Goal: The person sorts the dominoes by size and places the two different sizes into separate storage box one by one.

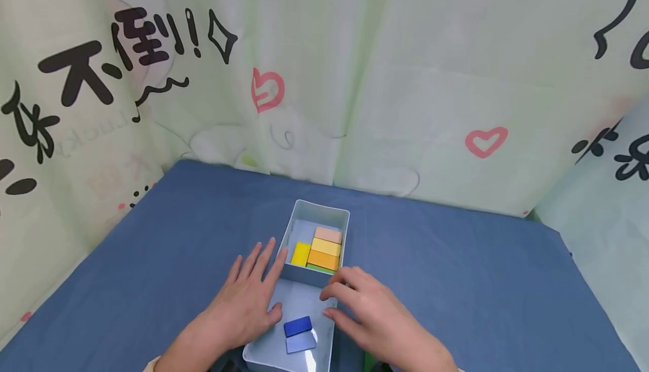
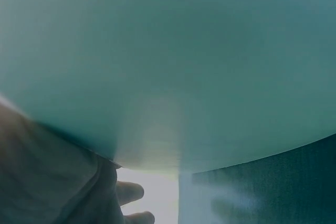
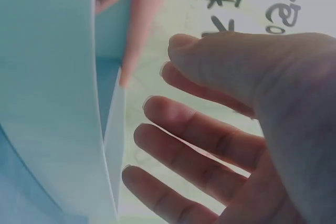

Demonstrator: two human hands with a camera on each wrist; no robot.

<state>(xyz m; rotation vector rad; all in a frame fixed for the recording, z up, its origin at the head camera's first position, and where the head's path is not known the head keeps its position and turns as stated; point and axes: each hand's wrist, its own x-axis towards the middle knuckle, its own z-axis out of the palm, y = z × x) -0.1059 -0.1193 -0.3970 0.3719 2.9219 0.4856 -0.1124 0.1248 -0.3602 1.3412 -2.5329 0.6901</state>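
My left hand [image 1: 245, 304] has its fingers spread over the left side of the boxes, with the fingertips beside the far box's left wall. My right hand [image 1: 372, 313] is at the right side, fingers loosely bent and holding nothing, which also shows in the right wrist view. Between the hands is the near light-blue box [image 1: 291, 299], with a dark blue block [image 1: 298, 326] and a lighter blue block [image 1: 301, 342] lying side by side inside. Beyond it, the far light-blue box [image 1: 320, 208] holds a yellow block [image 1: 301, 253], a pink block [image 1: 328, 235], an orange block [image 1: 323, 260] and others.
A blue cloth [image 1: 456, 265] covers the table. A curtain [image 1: 405, 79] with printed characters and hearts hangs around its far and side edges. A green object [image 1: 370, 362] shows partly under the right wrist.
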